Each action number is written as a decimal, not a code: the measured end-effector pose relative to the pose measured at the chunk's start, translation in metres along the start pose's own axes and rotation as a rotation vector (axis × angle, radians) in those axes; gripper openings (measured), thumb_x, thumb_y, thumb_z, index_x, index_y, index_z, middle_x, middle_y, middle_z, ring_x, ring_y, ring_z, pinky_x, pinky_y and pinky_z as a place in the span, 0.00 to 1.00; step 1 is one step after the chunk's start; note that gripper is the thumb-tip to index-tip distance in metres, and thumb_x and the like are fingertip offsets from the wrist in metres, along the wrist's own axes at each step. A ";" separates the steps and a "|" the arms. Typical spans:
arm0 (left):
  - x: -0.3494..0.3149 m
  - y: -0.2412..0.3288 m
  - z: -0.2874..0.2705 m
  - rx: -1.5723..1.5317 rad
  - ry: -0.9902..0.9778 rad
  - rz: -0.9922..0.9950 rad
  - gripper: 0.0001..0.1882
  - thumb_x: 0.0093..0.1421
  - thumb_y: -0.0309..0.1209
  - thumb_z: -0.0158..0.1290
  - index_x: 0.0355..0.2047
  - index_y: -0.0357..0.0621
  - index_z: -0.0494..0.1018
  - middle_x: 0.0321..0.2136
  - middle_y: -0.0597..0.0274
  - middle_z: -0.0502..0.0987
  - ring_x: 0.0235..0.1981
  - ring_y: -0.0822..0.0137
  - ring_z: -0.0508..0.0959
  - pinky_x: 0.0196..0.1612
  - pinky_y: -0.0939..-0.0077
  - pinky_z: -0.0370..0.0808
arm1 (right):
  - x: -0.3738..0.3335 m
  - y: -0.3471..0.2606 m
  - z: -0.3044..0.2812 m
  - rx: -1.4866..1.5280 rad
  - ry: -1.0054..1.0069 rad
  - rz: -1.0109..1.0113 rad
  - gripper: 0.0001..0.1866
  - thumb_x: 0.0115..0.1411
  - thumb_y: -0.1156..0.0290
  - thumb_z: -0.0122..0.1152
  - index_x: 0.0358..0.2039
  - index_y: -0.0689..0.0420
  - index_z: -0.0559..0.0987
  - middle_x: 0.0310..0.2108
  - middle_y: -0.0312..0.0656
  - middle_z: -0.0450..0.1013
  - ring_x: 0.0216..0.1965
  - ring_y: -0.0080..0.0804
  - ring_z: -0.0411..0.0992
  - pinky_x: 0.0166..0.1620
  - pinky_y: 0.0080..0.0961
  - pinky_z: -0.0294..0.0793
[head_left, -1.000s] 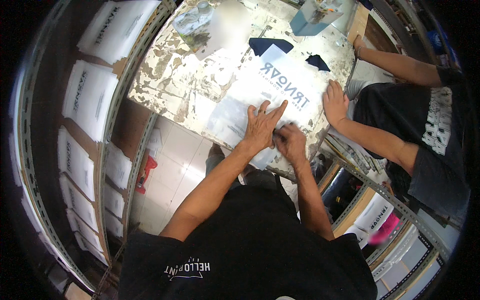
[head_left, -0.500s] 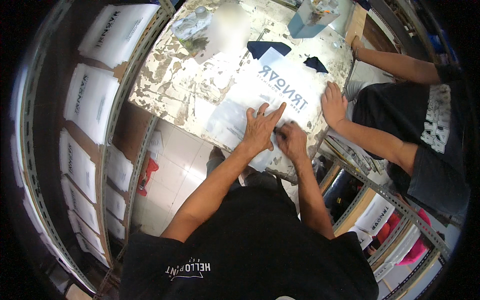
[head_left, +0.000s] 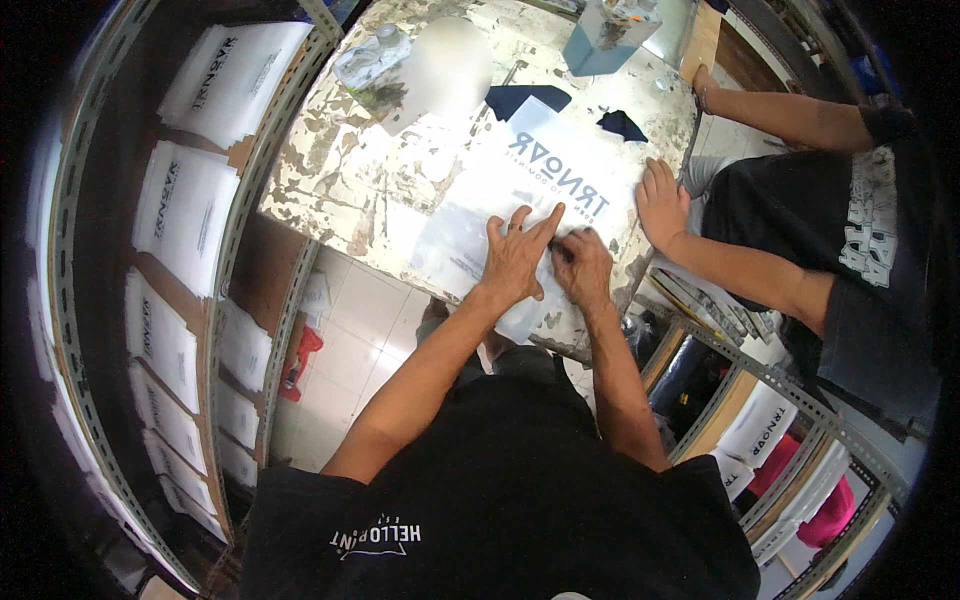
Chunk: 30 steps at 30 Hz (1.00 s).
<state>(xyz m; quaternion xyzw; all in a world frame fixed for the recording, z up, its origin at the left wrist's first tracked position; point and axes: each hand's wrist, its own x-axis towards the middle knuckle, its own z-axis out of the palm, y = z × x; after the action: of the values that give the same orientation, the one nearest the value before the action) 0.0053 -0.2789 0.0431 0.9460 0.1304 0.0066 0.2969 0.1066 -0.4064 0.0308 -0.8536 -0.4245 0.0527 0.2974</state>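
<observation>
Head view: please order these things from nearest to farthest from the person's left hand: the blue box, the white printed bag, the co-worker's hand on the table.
1. white printed bag: directly under the left hand, touching it.
2. co-worker's hand: to the right, on the bag's far side.
3. blue box: at the table's far edge, beyond the bag.

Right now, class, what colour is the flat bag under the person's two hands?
White, with dark printed lettering: the flat bag, clearest in the head view.

Your left hand (head_left: 517, 262) lay flat, fingers spread, index finger stretched forward. Your right hand (head_left: 583, 268) sat just beside it, fingers apparently curled under.
</observation>
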 end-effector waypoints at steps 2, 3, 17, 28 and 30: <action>-0.001 0.002 0.000 -0.007 -0.035 -0.017 0.77 0.23 0.34 0.79 0.74 0.54 0.44 0.57 0.62 0.75 0.64 0.49 0.63 0.58 0.43 0.53 | -0.004 0.000 -0.001 -0.005 -0.024 -0.009 0.06 0.47 0.73 0.66 0.28 0.58 0.82 0.26 0.43 0.73 0.33 0.46 0.71 0.35 0.42 0.72; -0.001 0.002 -0.001 -0.004 -0.055 -0.032 0.77 0.24 0.34 0.79 0.74 0.54 0.44 0.57 0.62 0.75 0.65 0.49 0.63 0.59 0.43 0.52 | -0.014 -0.002 0.000 0.021 -0.059 -0.025 0.06 0.47 0.74 0.66 0.27 0.58 0.82 0.26 0.43 0.73 0.33 0.46 0.71 0.34 0.42 0.72; -0.001 0.001 -0.002 -0.022 -0.033 -0.034 0.78 0.21 0.33 0.79 0.74 0.54 0.46 0.57 0.62 0.75 0.65 0.49 0.63 0.61 0.43 0.51 | -0.025 0.000 0.000 0.035 -0.126 -0.023 0.09 0.47 0.73 0.65 0.32 0.56 0.83 0.30 0.42 0.74 0.36 0.46 0.71 0.36 0.41 0.74; -0.001 0.001 0.000 -0.005 -0.026 -0.020 0.79 0.22 0.35 0.80 0.74 0.55 0.43 0.57 0.63 0.75 0.65 0.50 0.63 0.60 0.42 0.53 | -0.008 0.005 0.001 -0.055 -0.083 -0.016 0.11 0.48 0.71 0.66 0.34 0.55 0.84 0.31 0.41 0.73 0.37 0.44 0.71 0.36 0.41 0.75; 0.001 0.000 -0.001 -0.002 -0.040 -0.021 0.79 0.22 0.35 0.80 0.75 0.55 0.43 0.56 0.63 0.75 0.65 0.50 0.63 0.60 0.42 0.53 | 0.010 0.003 0.007 -0.054 -0.063 -0.026 0.12 0.47 0.71 0.65 0.34 0.55 0.84 0.31 0.41 0.73 0.38 0.44 0.71 0.36 0.40 0.75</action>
<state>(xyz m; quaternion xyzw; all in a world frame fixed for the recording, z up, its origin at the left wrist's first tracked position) 0.0062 -0.2782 0.0442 0.9441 0.1345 -0.0153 0.3005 0.1122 -0.3973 0.0253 -0.8535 -0.4461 0.0643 0.2615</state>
